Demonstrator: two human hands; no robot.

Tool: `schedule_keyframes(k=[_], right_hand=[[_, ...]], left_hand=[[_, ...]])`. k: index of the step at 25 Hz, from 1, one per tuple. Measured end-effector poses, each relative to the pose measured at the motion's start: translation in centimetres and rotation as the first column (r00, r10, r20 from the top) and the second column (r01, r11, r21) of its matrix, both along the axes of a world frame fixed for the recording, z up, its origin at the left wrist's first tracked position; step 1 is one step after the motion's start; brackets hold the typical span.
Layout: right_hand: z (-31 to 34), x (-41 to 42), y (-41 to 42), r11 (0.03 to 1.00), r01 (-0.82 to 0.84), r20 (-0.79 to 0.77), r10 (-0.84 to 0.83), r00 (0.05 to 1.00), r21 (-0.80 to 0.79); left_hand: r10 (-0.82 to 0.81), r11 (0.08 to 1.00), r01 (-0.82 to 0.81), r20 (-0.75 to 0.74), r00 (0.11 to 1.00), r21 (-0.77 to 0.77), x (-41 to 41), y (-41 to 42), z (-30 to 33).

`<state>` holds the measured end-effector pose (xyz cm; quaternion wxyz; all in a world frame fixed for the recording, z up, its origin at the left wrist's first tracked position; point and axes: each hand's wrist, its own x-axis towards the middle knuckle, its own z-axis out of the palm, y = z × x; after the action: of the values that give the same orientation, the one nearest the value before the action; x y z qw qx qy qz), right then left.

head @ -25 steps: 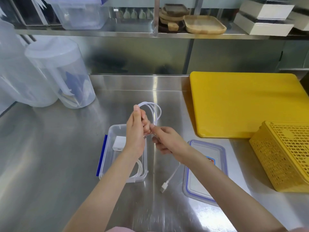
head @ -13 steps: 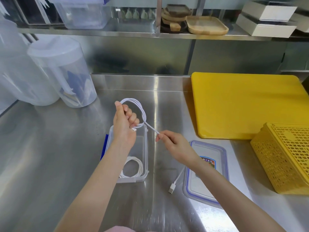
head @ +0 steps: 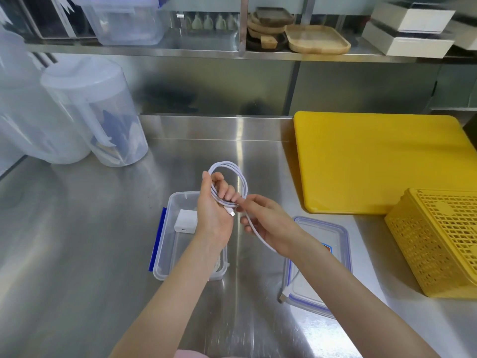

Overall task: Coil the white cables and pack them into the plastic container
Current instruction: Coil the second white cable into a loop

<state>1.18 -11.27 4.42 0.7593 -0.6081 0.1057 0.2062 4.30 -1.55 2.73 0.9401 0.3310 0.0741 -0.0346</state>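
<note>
My left hand holds a white cable wound in loops above the clear plastic container, one plug end showing at the palm. My right hand pinches the same cable just right of the loops; the free tail runs down under my right wrist to a plug resting on the container lid. Inside the container lie a white charger block and another coiled white cable, mostly hidden by my left forearm.
A yellow cutting board lies at the back right, with a yellow perforated basket in front of it. Two clear jugs stand at the back left. A shelf above holds a plastic box, wooden trays and white boxes.
My left hand moved right with the loops, back over the container. My right hand closed in on it, adding a larger loop. The cable's free tail shortened and its plug slid onto the lid.
</note>
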Motion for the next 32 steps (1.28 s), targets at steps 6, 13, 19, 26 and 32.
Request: schedule_keyframes(k=[6, 13, 19, 26, 32], right_hand=[[-0.1, -0.3, -0.1, 0.998, 0.037, 0.012, -0.038, 0.999, 0.051], [-0.8, 0.2, -1.3, 0.991, 0.038, 0.135, -0.02, 0.991, -0.132], [-1.1, 0.8, -4.2, 0.797, -0.042, 0.231, 0.224, 0.947, -0.602], [-1.7, 0.6, -4.2, 0.227, -0.022, 0.144, 0.685, 0.714, -0.974], [-1.3, 0.4, -4.3, 0.385, -0.045, 0.203, 0.577, 0.791, -0.922]], left_hand=[[0.024, 0.999, -0.022, -0.05, 0.998, 0.034, -0.8, -0.7, -0.2], [-0.031, 0.999, 0.032, -0.023, 0.999, 0.025, -0.7, 0.1, -0.5], [-0.298, 0.908, 0.334, -0.173, 0.939, 0.253, -0.6, 2.7, -1.3], [-0.645, 0.083, 0.717, -0.511, 0.568, 0.692, 0.9, 3.8, -0.3], [-0.71, 0.086, 0.709, -0.457, 0.537, 0.7, 0.3, 2.6, -0.6]])
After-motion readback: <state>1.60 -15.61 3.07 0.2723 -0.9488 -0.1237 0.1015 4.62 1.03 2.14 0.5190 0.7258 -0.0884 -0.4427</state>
